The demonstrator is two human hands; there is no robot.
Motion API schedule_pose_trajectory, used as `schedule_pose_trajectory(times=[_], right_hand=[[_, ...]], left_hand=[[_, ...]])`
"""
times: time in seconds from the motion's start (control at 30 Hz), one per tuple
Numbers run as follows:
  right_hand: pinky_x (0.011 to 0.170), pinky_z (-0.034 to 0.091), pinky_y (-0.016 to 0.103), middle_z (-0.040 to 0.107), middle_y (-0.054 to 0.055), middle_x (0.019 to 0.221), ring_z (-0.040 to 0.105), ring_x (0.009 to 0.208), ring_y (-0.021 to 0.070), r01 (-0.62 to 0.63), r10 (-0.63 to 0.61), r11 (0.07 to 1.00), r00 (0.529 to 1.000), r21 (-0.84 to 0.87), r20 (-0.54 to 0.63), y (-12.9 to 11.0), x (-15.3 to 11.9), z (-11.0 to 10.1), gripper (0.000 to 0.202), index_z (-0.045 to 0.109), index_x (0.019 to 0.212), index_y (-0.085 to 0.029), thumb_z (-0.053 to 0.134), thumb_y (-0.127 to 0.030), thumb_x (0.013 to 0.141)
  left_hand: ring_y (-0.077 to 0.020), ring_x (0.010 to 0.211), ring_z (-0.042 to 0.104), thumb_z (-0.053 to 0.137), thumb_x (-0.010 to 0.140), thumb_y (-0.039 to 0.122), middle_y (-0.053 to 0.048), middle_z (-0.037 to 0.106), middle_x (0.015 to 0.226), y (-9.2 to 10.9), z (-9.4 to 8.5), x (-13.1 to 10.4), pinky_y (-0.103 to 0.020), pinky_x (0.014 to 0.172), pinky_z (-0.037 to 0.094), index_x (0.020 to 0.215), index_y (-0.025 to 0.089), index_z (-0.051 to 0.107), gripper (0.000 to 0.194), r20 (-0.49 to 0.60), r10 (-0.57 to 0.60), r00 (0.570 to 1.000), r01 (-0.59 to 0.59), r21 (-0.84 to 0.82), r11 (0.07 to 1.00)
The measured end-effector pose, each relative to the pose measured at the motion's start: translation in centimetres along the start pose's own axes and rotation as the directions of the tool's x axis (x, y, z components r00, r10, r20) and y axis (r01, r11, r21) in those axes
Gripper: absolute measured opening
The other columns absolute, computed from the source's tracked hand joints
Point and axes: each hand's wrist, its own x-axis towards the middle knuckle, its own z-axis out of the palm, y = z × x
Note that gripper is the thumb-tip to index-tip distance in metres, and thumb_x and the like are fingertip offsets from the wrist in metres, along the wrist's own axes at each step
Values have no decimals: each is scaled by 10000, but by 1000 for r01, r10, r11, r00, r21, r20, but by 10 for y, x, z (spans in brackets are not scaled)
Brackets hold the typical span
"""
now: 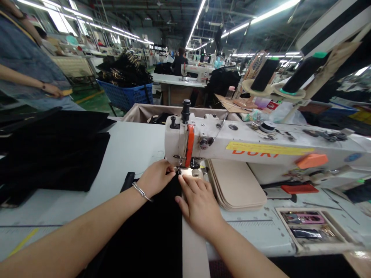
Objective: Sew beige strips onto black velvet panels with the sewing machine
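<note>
Fingertips could be pricked if guided too near the presser foot (179,171), where the black cloth (150,235) reaches its far end; the left hand (155,177) is pinched, its hold unclear; the right hand (201,204) is laid flat, fingers slightly spread.

Garment workshop, a large sewing floor. Industrial sewing machine (261,143) in front, black thread cones (265,75) standing behind it; second sewing machine (198,71) on a table beyond. Blue plastic basket (124,94) heaped with black fabric pieces (124,69). Green floor (89,98). Long rows of tube lights (197,23) under a dark, high roof. People among the workstations.
</note>
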Motion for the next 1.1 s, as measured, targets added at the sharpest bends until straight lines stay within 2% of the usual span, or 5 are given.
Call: schedule_pose_trajectory(times=[0.1, 0.2, 0.57, 0.73, 1.1], right_hand=[[1078, 308, 453, 513, 72, 1415, 425, 1273, 274, 6, -6, 1000, 1000, 4, 2, 0, 0, 0, 566, 399, 1476, -232, 560, -428, 970], [1080, 302, 450, 512, 71, 1416, 423, 1278, 272, 15, -15, 1000, 1000, 8, 4, 1, -1, -1, 555, 412, 1468, -240, 563, -431, 969], [1079, 311, 456, 516, 82, 1409, 431, 1278, 277, 22, -23, 1000, 1000, -6, -10, 1, -1, -2, 555, 413, 1468, -243, 564, -427, 967], [1072, 315, 453, 519, 77, 1403, 432, 1276, 278, 24, -24, 1000, 1000, -3, -6, 1, 1, -1, 539, 433, 1451, -247, 574, -423, 962], [1058, 335, 454, 530, 86, 1378, 447, 1255, 285, 22, -22, 1000, 1000, 22, -12, 1, -1, -1, 509, 467, 1421, -241, 593, -393, 952]], left_hand=[[-260, 1088, 590, 592, 890, 139, -96, 666, 1131, 1, -2, -15, -397, 972, 450, 1043, 160, 665, 170, -8, 136, 991, -136, 21, 991], [-251, 1146, 550, 569, 932, 155, -88, 636, 1220, -2, -2, -27, -421, 1034, 419, 1171, 168, 633, 247, 4, 269, 963, -269, 33, 962], [-251, 1153, 551, 556, 938, 149, -88, 645, 1211, 1, 0, -33, -454, 1043, 430, 1139, 170, 670, 231, -30, 265, 964, -262, 88, 961], [-217, 1233, 544, 450, 965, 97, -91, 634, 1281, -2, 3, -36, -428, 1111, 400, 1188, 146, 644, 299, 48, 388, 921, -390, 81, 917], [-212, 1271, 531, 462, 961, 111, -97, 617, 1324, -4, 1, -32, -423, 1138, 390, 1203, 149, 636, 300, 91, 358, 929, -364, 65, 929]])
